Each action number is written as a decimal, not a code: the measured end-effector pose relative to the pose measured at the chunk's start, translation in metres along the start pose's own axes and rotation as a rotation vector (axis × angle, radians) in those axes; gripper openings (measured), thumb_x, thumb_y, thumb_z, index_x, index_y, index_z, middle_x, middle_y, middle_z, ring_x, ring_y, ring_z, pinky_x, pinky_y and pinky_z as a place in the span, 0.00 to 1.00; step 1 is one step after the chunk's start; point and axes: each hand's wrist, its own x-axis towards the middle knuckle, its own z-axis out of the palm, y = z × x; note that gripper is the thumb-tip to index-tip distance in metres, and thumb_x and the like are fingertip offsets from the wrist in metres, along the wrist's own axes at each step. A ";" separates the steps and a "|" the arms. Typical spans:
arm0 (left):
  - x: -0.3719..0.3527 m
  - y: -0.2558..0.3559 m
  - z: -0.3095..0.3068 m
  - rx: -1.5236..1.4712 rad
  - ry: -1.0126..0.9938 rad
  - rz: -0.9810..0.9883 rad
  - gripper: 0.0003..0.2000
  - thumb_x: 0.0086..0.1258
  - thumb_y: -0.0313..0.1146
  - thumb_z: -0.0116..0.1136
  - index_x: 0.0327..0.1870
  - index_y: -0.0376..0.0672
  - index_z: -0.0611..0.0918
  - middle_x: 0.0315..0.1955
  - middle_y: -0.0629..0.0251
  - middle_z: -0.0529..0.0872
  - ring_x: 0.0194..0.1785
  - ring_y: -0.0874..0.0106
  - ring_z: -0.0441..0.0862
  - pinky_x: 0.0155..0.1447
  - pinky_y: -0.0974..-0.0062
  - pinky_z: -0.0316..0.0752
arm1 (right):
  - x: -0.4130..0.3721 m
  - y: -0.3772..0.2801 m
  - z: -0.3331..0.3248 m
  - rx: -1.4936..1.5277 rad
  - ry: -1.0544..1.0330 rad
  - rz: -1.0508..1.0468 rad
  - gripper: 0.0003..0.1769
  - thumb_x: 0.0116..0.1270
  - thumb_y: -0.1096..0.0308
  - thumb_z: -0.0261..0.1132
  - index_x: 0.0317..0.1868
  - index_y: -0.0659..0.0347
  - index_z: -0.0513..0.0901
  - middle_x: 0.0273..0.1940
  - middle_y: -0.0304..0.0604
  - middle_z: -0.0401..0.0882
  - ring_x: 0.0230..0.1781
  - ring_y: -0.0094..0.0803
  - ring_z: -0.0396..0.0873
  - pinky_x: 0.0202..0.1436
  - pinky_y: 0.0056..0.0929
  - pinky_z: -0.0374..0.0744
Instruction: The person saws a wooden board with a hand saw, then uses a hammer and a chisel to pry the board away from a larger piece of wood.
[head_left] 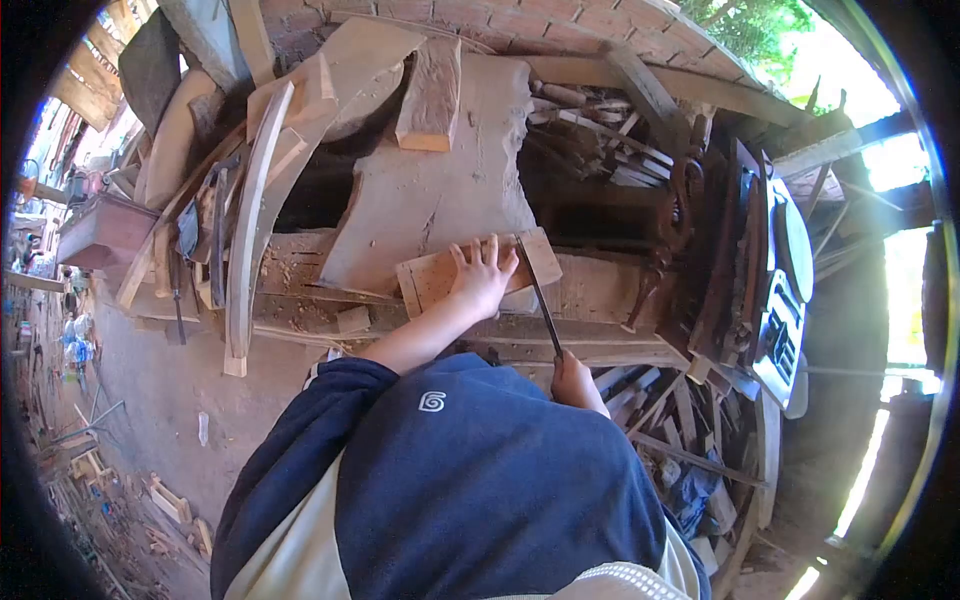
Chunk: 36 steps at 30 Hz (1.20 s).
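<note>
Pale board [433,282] on the slab [430,190], left hand [482,280] splayed flat on it, right hand [574,382] gripping a dark tool [542,305] across one end. Probably sawing or filing; next stroke needs steady pressure imo.

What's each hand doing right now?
Left hand: open, fingers spread flat on the wooden board.
Right hand: closed, holding the long dark tool by its near end.

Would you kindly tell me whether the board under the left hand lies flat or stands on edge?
The board lies flat: its broad face shows upward beneath the spread left hand.
</note>
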 end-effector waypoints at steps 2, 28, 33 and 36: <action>0.003 -0.001 0.008 0.034 0.009 0.015 0.53 0.44 0.48 0.77 0.74 0.48 0.59 0.72 0.39 0.56 0.72 0.37 0.58 0.63 0.21 0.52 | 0.009 0.003 0.007 -0.047 -0.053 0.028 0.13 0.72 0.65 0.52 0.45 0.68 0.76 0.40 0.70 0.79 0.45 0.68 0.77 0.46 0.61 0.75; -0.008 -0.003 0.006 0.007 0.035 0.058 0.47 0.54 0.44 0.72 0.75 0.47 0.58 0.72 0.34 0.53 0.71 0.34 0.57 0.64 0.22 0.53 | 0.011 0.028 0.006 -0.131 -0.098 -0.015 0.13 0.72 0.62 0.52 0.44 0.65 0.75 0.40 0.67 0.81 0.47 0.66 0.78 0.44 0.58 0.74; -0.008 -0.002 0.010 -0.008 0.075 0.038 0.41 0.59 0.42 0.65 0.74 0.48 0.60 0.71 0.34 0.55 0.71 0.34 0.58 0.63 0.21 0.53 | 0.011 0.022 0.008 -0.112 -0.121 0.002 0.13 0.73 0.62 0.51 0.43 0.65 0.75 0.36 0.66 0.81 0.42 0.67 0.79 0.41 0.55 0.75; -0.009 -0.004 0.011 -0.025 0.073 0.012 0.38 0.62 0.41 0.62 0.74 0.49 0.60 0.72 0.36 0.54 0.71 0.36 0.58 0.63 0.21 0.53 | 0.029 -0.033 -0.002 -0.121 -0.028 -0.064 0.14 0.72 0.67 0.50 0.47 0.69 0.75 0.43 0.70 0.79 0.48 0.66 0.77 0.49 0.57 0.75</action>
